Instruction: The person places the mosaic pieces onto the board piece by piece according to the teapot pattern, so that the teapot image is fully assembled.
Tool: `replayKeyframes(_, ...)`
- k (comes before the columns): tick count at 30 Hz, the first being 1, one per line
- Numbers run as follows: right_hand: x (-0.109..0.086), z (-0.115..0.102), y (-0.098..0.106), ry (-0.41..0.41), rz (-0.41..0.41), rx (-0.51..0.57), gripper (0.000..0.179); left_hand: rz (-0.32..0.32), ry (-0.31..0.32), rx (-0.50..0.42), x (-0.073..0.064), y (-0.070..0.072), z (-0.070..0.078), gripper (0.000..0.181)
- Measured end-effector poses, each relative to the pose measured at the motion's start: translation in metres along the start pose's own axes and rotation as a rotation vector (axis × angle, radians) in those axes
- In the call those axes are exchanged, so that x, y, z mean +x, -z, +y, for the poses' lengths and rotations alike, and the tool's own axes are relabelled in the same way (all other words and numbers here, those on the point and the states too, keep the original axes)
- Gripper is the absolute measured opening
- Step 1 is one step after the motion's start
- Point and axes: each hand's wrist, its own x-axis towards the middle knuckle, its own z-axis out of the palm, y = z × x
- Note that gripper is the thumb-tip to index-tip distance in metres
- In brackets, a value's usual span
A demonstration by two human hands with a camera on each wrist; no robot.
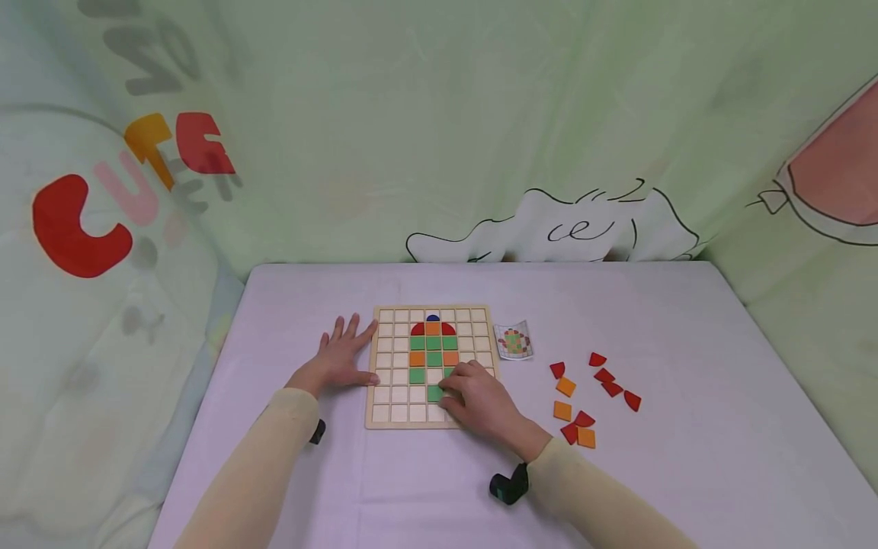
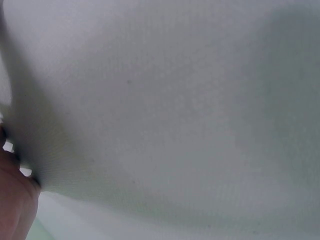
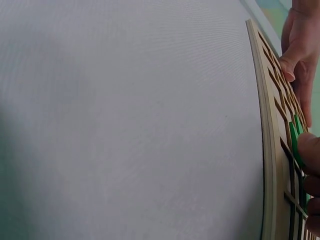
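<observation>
A wooden grid board [image 1: 401,414] lies on the table, with green, orange and red pieces and one blue piece in its middle columns. My right hand [image 1: 483,400] is over the board's lower right part. Its thumb and fingers pinch a green square tile [image 1: 434,393] at a lower middle cell. In the right wrist view the thumb [image 3: 310,150] lies against green. Fingers spread, my left hand [image 1: 338,358] rests at the board's left edge, with thumb and index fingertip at the frame. The right hand hides some cells beneath it.
A small printed pattern card [image 1: 514,340] lies right of the board. Farther right, several loose red pieces [image 1: 632,400] and orange squares [image 1: 562,411] are scattered on the pale tablecloth [image 1: 658,320]. A fabric backdrop [image 1: 384,137] hangs behind the table.
</observation>
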Motion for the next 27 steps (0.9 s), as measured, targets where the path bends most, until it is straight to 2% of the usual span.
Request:
replayKeyframes(17, 0.004, -0.003, -0.0035, -0.001, 0.071, -0.032, 0.015, 0.003, 0.002, 0.015, 0.0022, -0.0009, -0.0003, 0.108)
replayKeyframes(27, -0.0001, -0.0023, -0.0004, -0.017, 0.069, -0.014, 0.012, 0.0, -0.019, -0.002, -0.0041, 0.0029, 0.0045, 0.106)
